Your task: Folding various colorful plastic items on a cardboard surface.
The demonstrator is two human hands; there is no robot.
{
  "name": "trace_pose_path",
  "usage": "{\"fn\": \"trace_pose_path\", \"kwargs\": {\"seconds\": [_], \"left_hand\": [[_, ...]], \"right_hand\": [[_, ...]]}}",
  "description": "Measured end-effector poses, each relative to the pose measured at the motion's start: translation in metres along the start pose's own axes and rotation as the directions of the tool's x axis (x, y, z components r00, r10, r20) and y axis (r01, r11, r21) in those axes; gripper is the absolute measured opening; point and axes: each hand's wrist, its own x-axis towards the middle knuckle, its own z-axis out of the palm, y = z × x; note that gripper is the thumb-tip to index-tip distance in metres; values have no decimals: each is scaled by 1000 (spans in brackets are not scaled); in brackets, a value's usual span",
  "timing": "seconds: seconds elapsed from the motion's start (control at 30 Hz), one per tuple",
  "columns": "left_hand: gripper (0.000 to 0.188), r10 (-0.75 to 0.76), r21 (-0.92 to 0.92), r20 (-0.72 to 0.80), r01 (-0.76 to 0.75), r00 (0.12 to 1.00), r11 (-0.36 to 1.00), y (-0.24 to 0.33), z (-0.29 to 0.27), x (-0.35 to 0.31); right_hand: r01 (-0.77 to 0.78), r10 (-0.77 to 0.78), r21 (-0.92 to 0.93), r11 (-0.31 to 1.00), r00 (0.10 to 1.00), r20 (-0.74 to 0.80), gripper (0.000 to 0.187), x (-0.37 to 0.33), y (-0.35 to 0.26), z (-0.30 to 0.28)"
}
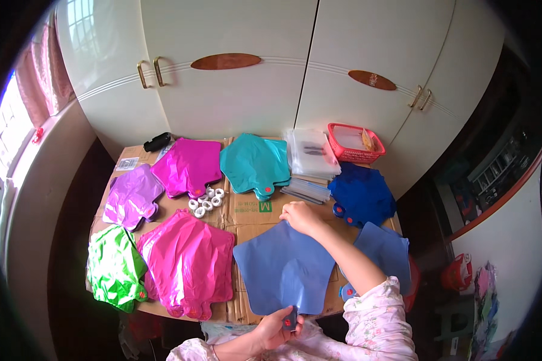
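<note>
A flat blue star-shaped foil balloon [286,262] lies spread at the front middle of the cardboard-covered table. My left hand [272,331] is closed on its short tail at the near edge, where a dark tab with a red mark shows. At the balloon's far tip, my right hand [300,218] has its fingers bent and pressed together on the foil. Just right of it, partly behind my right forearm, is a stack of similar blue balloons [384,249]. To the left lies a pile of shiny pink balloons [186,265].
Around the cardboard [247,216] lie green [115,265], lilac [132,192], magenta [190,165], teal [254,161] and dark blue [362,191] balloon piles. White ribbon-like rolls [206,201], clear bags [310,153], thin sticks [307,189] and a red basket [349,153] sit among them. White cabinets [223,96] stand behind.
</note>
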Motion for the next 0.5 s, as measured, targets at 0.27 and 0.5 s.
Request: {"fn": "trace_pose_path", "kwargs": {"seconds": [0.27,0.5], "left_hand": [[33,1,-58,48,2,999,998,3,-1,4],[33,-24,-79,56,29,998,996,4,-5,6]], "right_hand": [[-73,61,-69,995,985,-159,21,-15,-31,-6],[155,-154,2,988,986,-71,37,-96,-81,7]]}}
